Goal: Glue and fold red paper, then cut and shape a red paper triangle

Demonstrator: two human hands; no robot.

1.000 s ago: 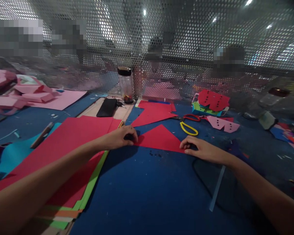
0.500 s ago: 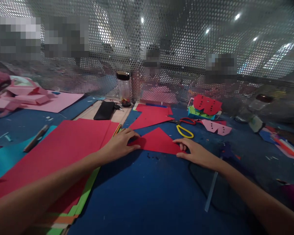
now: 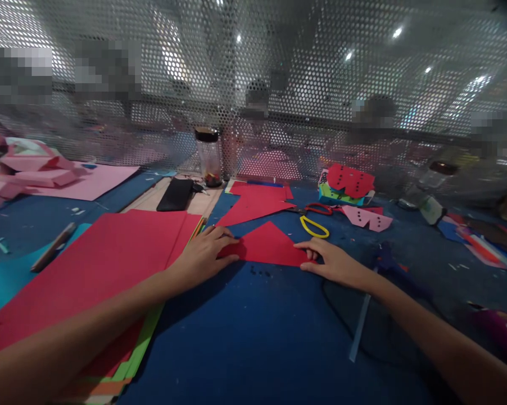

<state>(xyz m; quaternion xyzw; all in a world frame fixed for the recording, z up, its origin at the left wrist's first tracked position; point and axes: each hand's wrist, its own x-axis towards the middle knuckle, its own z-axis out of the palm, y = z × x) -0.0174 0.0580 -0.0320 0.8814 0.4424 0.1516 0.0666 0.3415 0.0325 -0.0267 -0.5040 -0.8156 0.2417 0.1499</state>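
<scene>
So the red paper triangle [image 3: 267,246] lies flat on the blue table [image 3: 253,332], just right of the stack of coloured sheets [image 3: 97,264] and in front of the yellow-handled scissors [image 3: 313,226]. The left hand [image 3: 205,254] has its fingers spread and pressing on the left corner. The right hand [image 3: 329,261] rests on the right corner, index finger stretched out, the others loosely curled, gripping nothing as far as I can see. The paper looks matte, thin and super light, probably bendy and easy to crease, and likely to slide on that surface. I'd pinch it by a corner or a straight edge.
</scene>
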